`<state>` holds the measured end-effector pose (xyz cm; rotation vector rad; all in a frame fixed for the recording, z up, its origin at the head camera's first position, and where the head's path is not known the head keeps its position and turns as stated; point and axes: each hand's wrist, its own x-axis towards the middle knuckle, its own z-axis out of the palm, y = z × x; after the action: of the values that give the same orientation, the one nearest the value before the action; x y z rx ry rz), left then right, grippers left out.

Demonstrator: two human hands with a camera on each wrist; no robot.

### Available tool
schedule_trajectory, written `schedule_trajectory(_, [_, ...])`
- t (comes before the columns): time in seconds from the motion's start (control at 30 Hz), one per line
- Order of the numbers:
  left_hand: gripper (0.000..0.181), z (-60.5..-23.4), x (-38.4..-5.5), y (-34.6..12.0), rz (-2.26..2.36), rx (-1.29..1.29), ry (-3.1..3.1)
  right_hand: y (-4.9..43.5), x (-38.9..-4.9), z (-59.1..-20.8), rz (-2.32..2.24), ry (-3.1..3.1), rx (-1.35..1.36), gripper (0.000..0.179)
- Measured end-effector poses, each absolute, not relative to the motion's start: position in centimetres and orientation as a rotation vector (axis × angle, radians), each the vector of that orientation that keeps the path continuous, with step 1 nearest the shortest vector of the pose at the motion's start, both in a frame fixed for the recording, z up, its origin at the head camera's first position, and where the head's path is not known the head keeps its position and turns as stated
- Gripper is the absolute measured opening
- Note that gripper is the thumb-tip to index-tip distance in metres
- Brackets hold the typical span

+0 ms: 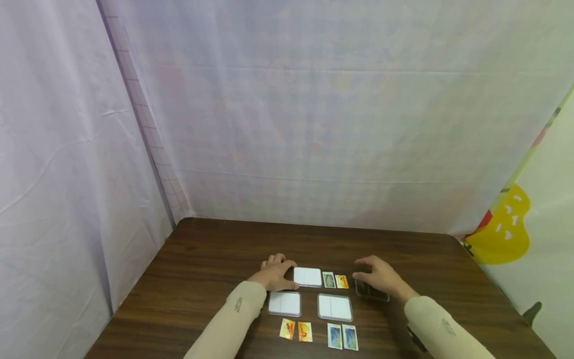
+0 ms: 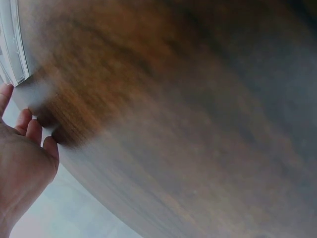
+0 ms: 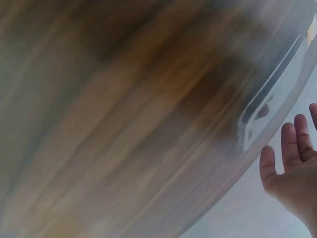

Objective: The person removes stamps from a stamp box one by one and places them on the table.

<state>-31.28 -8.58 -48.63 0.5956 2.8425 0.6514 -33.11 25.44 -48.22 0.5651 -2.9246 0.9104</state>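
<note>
My left hand (image 1: 273,274) rests at the left side of a flat clear case with a white inside (image 1: 307,276). Its thumb and forefinger are spread by the case's edge, and in the left wrist view a fingertip (image 2: 7,90) meets the corner of a clear case (image 2: 15,44). Over on the right, my right hand (image 1: 380,275) hovers with parted fingers above a clear see-through case (image 1: 378,295), holding nothing. The right wrist view shows that case (image 3: 267,99) on the table, apart from the fingers. Part of it is hidden under the hand.
Two more white-backed clear cases (image 1: 284,303) (image 1: 335,307) lie nearer me. A green stamp-like card (image 1: 329,280) and an orange one (image 1: 342,281) sit between the hands. Two orange cards (image 1: 305,331) and two blue-green cards (image 1: 335,336) lie in front on the brown table (image 1: 215,249).
</note>
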Motion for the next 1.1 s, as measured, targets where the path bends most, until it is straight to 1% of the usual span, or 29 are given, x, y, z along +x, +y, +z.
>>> schedule_trajectory(0.23, [0.060,-48.5,-31.3,-8.6,0.647,0.581,2.844,27.8,-32.4,-48.5,0.885,-2.945,0.586,0.057])
schedule_trajectory(0.57, [0.062,-48.7,-31.5,-8.8,0.637,0.575,2.839,30.5,-31.7,-48.3,0.826,-2.981,0.670,0.064])
schedule_trajectory(0.93, [0.061,-48.9,-31.5,-8.5,0.639,0.572,2.839,31.3,-31.1,-48.8,0.672,-3.056,0.663,0.073])
schedule_trajectory(1.1, [0.062,-48.7,-31.4,-8.4,0.631,0.581,2.837,31.3,-30.7,-49.0,0.604,-3.045,0.666,0.075])
